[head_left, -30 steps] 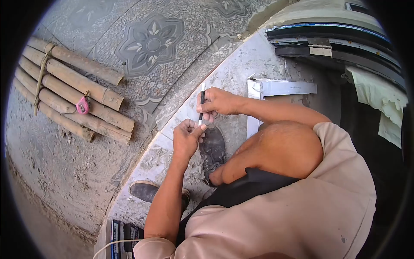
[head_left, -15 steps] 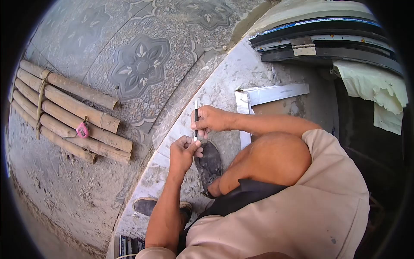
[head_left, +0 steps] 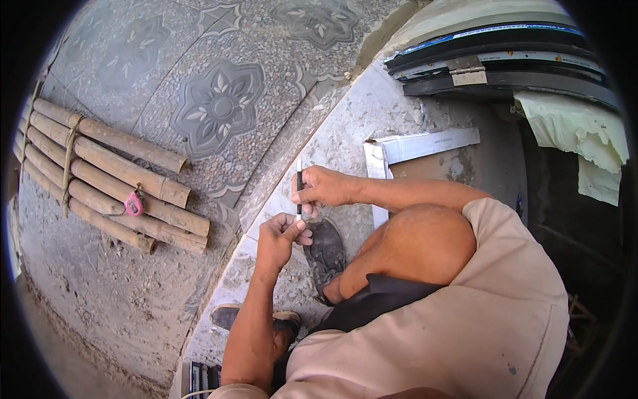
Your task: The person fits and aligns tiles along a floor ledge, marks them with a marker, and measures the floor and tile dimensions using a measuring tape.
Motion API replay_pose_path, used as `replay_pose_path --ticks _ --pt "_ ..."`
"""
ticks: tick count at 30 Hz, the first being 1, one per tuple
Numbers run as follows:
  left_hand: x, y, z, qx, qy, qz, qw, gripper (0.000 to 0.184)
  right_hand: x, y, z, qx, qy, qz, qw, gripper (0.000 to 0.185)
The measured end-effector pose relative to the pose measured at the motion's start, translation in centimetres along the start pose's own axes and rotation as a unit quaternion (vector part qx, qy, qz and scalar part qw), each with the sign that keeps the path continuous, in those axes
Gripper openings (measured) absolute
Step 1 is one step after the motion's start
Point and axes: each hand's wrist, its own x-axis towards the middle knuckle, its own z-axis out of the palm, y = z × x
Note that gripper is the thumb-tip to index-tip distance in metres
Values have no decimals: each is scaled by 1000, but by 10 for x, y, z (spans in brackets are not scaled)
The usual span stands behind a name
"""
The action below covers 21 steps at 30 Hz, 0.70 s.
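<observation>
A slim black and white pen-like stick (head_left: pixel 300 178) stands between my two hands, its white tip pointing away from me. My right hand (head_left: pixel 324 185) grips its dark middle between thumb and fingers. Lower down, my left hand (head_left: pixel 279 241) pinches the white near end with thumb and fingertips. Its exact kind is hard to make out. Just beneath the hands is a dark, dusty shoe (head_left: pixel 324 247) on my foot.
Bamboo poles (head_left: pixel 126 176) lie tied together at left, with a pink tape measure (head_left: pixel 134 203) on them. White angled strips (head_left: pixel 432 145) lie beyond my knee. Dark framed panels with a hinge (head_left: pixel 468 70) are at upper right. Patterned tiles (head_left: pixel 219 106) cover the ground ahead.
The view has shifted slightly, so the bamboo poles appear a little further right. Both hands keep their hold on the pen-like stick, with barely any movement.
</observation>
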Motion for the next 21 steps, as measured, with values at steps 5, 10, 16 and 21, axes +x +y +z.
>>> replay_pose_path --ticks 5,10,16,21 --pt "-2 -2 -5 -11 -6 -11 1000 18 0 -2 1 -13 -4 -7 1000 19" --pt "-2 -2 -3 -39 -35 -20 998 22 -5 -5 -6 -21 11 -33 999 20" --pt "-10 -43 -10 -34 -82 -87 992 25 -10 -38 -96 22 297 -182 937 21" --pt "-31 -78 2 28 -168 -101 980 21 -20 -25 -188 3 470 -237 850 20"
